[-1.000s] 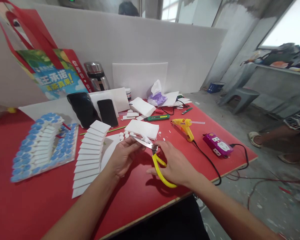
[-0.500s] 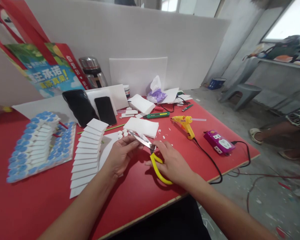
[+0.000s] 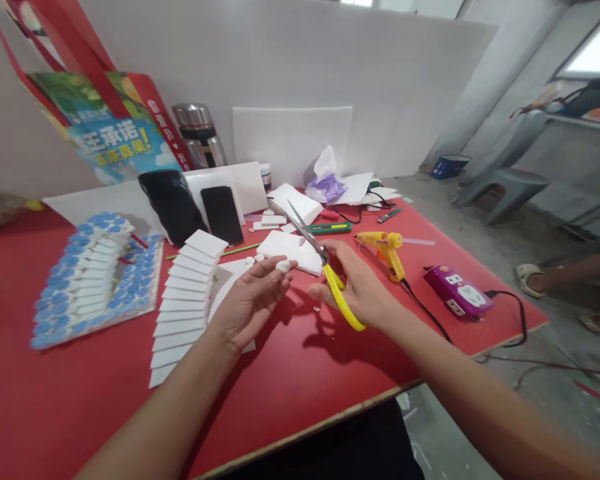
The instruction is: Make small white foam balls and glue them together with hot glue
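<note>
A small white round piece (image 3: 283,266) rests on the fingertips of my left hand (image 3: 255,300), which is turned palm up with its fingers curled. My right hand (image 3: 355,283) is wrapped round the yellow handles of the scissors (image 3: 341,297), whose blades point up and away to the left. More small white pieces (image 3: 251,261) lie just beyond my left hand, beside a stack of white foam sheets (image 3: 290,250). White rectangular pieces (image 3: 185,303) form a fanned, stepped row left of my left hand.
A blue and white stepped model (image 3: 93,280) stands at the left. Behind are two phones (image 3: 222,215), a steel flask (image 3: 200,133) and a bag (image 3: 115,133). A yellow glue gun (image 3: 387,250) and purple power socket (image 3: 457,291) lie right, with cords. A person's legs (image 3: 570,273) show far right.
The scissors have moved off my left hand and their blades now point higher. My left hand has turned palm up, showing the white piece. The view has shifted slightly left.
</note>
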Action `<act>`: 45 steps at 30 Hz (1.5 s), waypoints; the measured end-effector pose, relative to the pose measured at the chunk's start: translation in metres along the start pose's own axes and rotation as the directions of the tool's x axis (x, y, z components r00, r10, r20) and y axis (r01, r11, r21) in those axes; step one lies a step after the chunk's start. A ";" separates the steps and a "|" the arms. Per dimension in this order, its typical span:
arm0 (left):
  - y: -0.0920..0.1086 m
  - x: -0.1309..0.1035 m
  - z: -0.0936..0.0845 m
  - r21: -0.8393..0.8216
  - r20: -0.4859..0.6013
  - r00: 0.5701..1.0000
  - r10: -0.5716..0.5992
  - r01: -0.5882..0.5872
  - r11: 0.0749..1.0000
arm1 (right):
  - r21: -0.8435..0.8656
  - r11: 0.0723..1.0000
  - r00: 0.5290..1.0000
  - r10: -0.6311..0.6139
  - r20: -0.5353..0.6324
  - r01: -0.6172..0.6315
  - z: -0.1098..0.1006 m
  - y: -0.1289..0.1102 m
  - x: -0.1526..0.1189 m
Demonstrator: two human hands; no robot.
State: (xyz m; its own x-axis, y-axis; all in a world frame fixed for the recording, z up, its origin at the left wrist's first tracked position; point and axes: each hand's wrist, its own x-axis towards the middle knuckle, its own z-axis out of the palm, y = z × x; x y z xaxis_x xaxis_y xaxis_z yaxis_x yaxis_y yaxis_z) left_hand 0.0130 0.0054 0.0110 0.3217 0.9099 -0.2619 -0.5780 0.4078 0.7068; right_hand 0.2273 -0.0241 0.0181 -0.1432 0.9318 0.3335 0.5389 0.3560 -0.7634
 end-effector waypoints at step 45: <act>-0.002 0.001 -0.002 0.334 -0.087 0.938 0.336 -0.290 0.897 | -0.344 0.866 0.931 -0.345 0.115 0.363 0.014 0.040 0.011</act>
State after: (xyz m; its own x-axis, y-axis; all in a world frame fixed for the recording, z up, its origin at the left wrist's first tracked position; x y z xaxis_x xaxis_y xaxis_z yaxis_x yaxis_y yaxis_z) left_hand 0.0130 0.0054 0.0087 0.0425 0.9970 -0.0651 -0.3609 0.0761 0.9295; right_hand 0.2356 0.0011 -0.0166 -0.4150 0.7531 0.5104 0.6998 0.6228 -0.3498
